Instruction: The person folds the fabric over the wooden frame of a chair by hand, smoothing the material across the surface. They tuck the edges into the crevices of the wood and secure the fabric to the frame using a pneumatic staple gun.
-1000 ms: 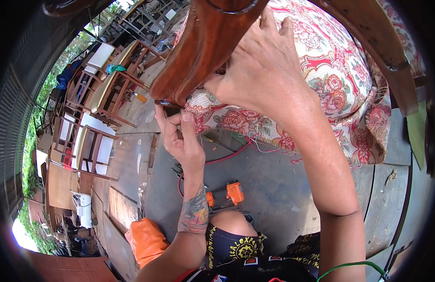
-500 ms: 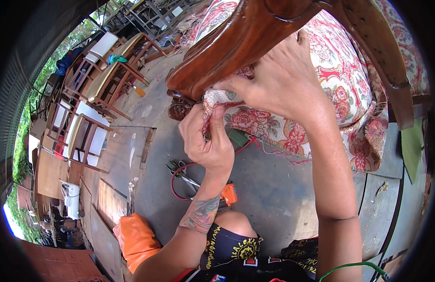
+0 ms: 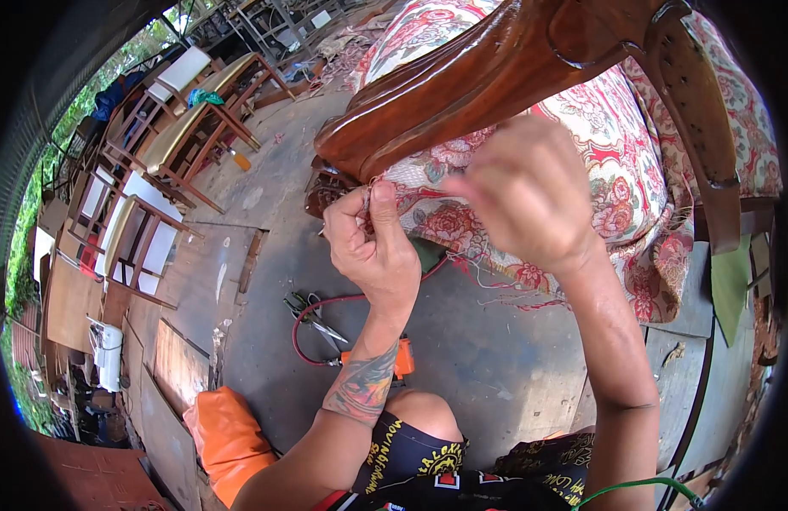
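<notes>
Red-and-white floral upholstery fabric (image 3: 620, 200) covers a chair with a glossy carved wooden armrest (image 3: 437, 94). At the front end of the armrest, my left hand (image 3: 373, 243) pinches the loose edge of this fabric between thumb and fingers. My right hand (image 3: 530, 192) is curled in front of the fabric below the armrest, a little right of my left. Motion smears its fingers, so I cannot tell whether it grips the cloth. Frayed threads (image 3: 496, 285) hang along the fabric's lower edge.
On the floor below lie scissors (image 3: 326, 330), a red hose (image 3: 299, 332) and an orange tool (image 3: 404, 358). Wooden chairs (image 3: 168, 149) stand at the left. Orange material (image 3: 228, 439) is beside my knee. A green piece (image 3: 732, 289) leans at the right.
My right hand has come away from under the armrest, moving down and toward me, and its fingers have curled. My left hand keeps its pinch on the fabric edge. The view has shifted slightly.
</notes>
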A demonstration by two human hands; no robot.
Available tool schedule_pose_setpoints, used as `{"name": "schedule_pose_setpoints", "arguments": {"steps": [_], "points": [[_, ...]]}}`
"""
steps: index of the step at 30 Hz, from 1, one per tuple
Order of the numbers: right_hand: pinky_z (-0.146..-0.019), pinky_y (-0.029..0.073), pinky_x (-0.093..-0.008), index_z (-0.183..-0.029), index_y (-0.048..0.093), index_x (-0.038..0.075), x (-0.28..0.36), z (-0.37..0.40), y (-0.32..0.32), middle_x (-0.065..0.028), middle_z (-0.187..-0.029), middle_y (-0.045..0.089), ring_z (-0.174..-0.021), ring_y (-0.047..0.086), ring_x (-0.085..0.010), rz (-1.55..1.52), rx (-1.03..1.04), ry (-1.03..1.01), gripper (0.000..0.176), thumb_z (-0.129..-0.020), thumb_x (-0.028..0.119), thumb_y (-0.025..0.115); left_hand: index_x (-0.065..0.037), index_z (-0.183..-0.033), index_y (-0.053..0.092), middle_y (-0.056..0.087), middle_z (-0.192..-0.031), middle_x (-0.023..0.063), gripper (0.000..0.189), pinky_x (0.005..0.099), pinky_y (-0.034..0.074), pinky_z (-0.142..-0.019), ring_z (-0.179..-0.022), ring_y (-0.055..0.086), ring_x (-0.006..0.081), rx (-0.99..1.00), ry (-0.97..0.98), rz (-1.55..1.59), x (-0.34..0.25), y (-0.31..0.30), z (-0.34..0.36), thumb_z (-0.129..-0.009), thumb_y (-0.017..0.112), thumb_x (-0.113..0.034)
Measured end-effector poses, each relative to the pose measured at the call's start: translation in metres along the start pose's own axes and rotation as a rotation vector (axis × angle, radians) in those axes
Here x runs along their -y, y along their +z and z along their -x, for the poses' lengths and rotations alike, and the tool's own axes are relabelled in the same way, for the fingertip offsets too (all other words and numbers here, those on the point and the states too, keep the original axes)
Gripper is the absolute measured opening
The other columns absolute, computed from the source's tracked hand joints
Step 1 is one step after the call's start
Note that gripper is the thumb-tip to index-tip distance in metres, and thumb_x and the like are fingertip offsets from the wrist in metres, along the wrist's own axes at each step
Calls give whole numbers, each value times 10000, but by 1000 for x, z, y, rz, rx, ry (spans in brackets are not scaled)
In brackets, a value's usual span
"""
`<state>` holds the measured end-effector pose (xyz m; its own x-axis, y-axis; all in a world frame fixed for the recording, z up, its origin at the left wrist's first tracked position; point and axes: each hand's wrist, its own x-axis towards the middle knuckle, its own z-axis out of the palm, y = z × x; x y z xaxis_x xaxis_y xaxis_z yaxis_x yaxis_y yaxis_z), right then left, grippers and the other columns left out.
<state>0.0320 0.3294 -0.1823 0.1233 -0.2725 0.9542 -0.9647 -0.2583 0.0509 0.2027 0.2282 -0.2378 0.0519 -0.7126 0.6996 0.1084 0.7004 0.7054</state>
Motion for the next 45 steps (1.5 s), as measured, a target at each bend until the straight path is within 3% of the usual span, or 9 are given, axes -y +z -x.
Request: {"name": "schedule_pose_setpoints", "arguments": {"steps": [2,5,12,24,27,29,34,38,45], "points": [[-911,548,-381,-1137,745,61,5,-1,4,-49,-1123,666,-1024,668,-228,125,64,-345,360,-835,257,733,-12,-986,692,730,-1127,160,163,348,493,-914,-1056,631,213,5,276,-305,2,-1,-5,-1020,770,-150],[-864,513,-353,-1190,750,112,10,-6,11,-10,-1109,639,-1009,634,-184,234,85,-350,409,-818,274,703,-30,-953,698,660,-1384,257,153,466,368,-1177,-1347,566,345,-39,307,-225,-6,0,-11,-1009,770,-153],[-791,452,-322,-1225,741,173,13,-15,15,17,-975,557,-936,571,-161,290,143,-318,411,-829,276,701,-37,-941,704,493,-1602,321,172,639,-4,-1293,-1586,364,416,156,204,-97,0,-10,-18,-1026,744,-181],[-594,479,-321,-1187,699,-14,49,-22,21,21,-594,559,-553,622,-161,378,348,-165,428,-822,209,706,-47,-939,732,625,-1444,241,173,641,53,-1288,-1530,438,367,122,156,-75,7,-8,-19,-1022,748,-198],[-544,478,-295,-1222,693,-17,45,-22,24,23,-607,559,-550,621,-144,366,338,-199,469,-812,209,712,-60,-961,726,618,-1442,225,149,598,174,-1272,-1485,472,357,85,221,-196,12,-6,-14,-1012,762,-196],[-547,485,-296,-1233,691,-17,43,-22,25,24,-607,554,-556,623,-143,355,338,-206,479,-809,205,711,-75,-1102,691,622,-1420,194,175,473,394,-1120,-1296,583,307,-44,310,-348,8,-5,-5,-977,800,-131],[-552,507,-305,-1252,686,-14,39,-23,23,28,-609,541,-569,630,-143,314,344,-207,490,-810,197,705,-38,-1346,524,662,-1276,102,437,300,447,-824,-976,584,134,20,398,-155,24,-12,12,-985,767,-5],[-559,525,-315,-1279,679,-10,37,-24,22,26,-611,539,-572,631,-145,276,354,-196,509,-813,194,708,-34,-1345,523,665,-1278,102,393,254,480,-850,-1003,593,120,26,205,-174,17,-7,18,-1017,740,-24],[-564,537,-318,-1267,683,10,35,-25,20,21,-609,542,-568,633,-153,284,370,-199,495,-802,177,717,-31,-1316,555,686,-1233,68,223,239,505,-920,-1103,636,113,143,-330,589,11,-15,19,-1107,613,-82]]}}
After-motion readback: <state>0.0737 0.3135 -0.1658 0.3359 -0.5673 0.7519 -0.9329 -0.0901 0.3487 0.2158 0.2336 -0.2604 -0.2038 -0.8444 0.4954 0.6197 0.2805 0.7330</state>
